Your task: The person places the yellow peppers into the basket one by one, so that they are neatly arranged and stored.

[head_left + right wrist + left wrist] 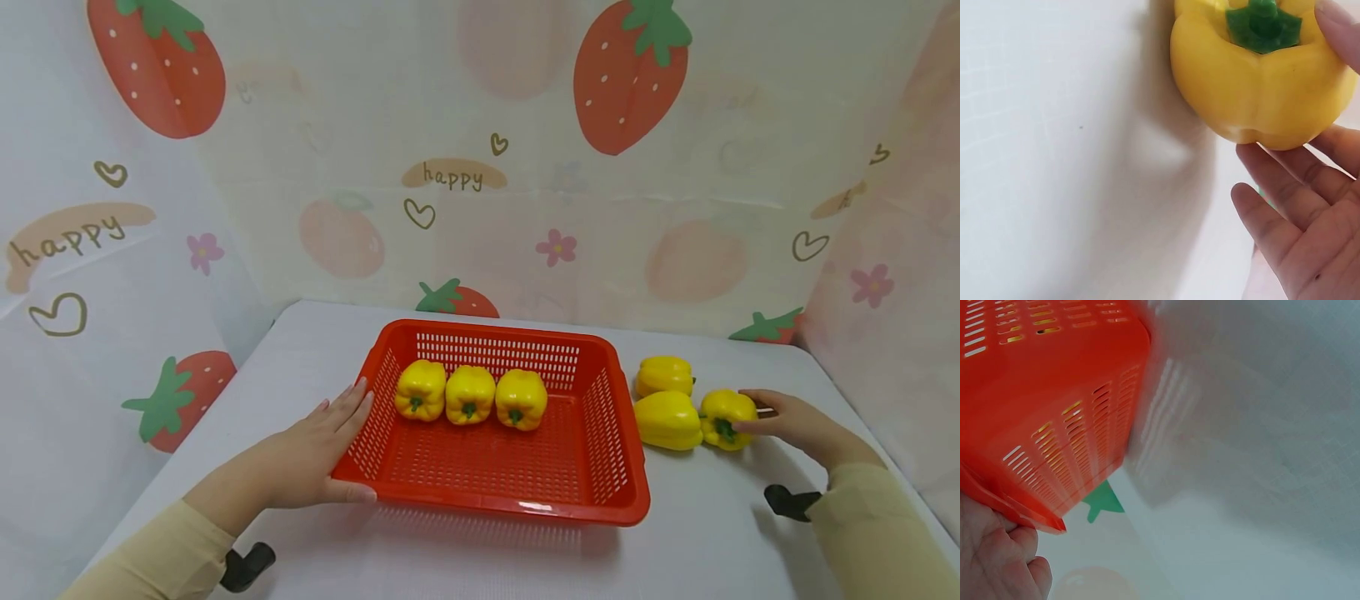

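Soft shadows — glare on red basket (pixel 536 506)

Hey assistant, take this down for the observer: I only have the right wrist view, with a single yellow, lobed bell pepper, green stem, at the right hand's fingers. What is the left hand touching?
Observer: The left hand touches the left rim of a red, rectangular, perforated plastic basket.
Operator: Anything inside it?
Observer: Yes, a row of three yellow, lobed bell peppers.
Operator: And any others near the pepper in my view?
Observer: Two more yellow bell peppers lie close to it on the white table, just outside the basket's right side.
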Demonstrator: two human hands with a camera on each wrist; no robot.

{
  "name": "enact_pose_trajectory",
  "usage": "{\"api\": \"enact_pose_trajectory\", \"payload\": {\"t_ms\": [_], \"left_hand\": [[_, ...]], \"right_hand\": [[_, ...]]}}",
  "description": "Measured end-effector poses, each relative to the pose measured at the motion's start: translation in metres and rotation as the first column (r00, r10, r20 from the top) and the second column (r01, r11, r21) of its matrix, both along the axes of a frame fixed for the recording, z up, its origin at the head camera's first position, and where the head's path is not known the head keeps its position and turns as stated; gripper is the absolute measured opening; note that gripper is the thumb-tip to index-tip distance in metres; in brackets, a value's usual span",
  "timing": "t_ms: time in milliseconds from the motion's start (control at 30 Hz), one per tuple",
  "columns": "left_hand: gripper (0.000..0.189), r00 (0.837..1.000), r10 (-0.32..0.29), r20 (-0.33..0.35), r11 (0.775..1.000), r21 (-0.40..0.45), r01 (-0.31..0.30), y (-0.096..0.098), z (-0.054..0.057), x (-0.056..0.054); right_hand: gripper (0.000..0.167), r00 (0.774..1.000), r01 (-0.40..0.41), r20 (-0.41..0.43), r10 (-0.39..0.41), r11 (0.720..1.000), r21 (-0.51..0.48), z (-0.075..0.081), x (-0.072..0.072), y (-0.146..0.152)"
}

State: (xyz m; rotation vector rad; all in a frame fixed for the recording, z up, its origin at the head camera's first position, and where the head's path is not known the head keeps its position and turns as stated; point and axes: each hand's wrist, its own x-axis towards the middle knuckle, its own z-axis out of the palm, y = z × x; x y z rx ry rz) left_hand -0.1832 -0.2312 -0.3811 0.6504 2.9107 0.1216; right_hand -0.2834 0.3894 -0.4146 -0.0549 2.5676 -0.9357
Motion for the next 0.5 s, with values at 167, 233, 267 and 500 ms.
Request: {"api": "enact_pose_trajectory", "payload": {"t_ms": [167,233,267,500], "left_hand": [[0.118,1.000,-0.008,-0.005,1.000,0.002,0.008,0.0000,0.0000,-0.0001],[0.117,1.000,-0.008,-0.002,1.000,0.005,0.008,0.0003,0.0005,0.0004],[0.117,1.000,-0.007,-0.001,1.000,0.005,0.007,0.0005,0.0008,0.0007],[0.117,1.000,-0.009,0.000,1.000,0.009,0.009,0.0006,0.0010,0.0014]], "right_hand": [[0.087,1.000,0.020,-0.013,-0.021,1.000,-0.012,-0.0018,0.0027,-0.0010],[0.088,1.000,0.025,-0.013,-0.025,1.000,-0.012,-0.0017,0.0033,-0.0017],[0.088,1.000,0.027,-0.012,-0.027,1.000,-0.012,-0.0017,0.0035,-0.0020],[0.086,0.999,0.026,-0.029,-0.026,1.000,-0.012,-0.0028,0.0048,-0.0021]]}}
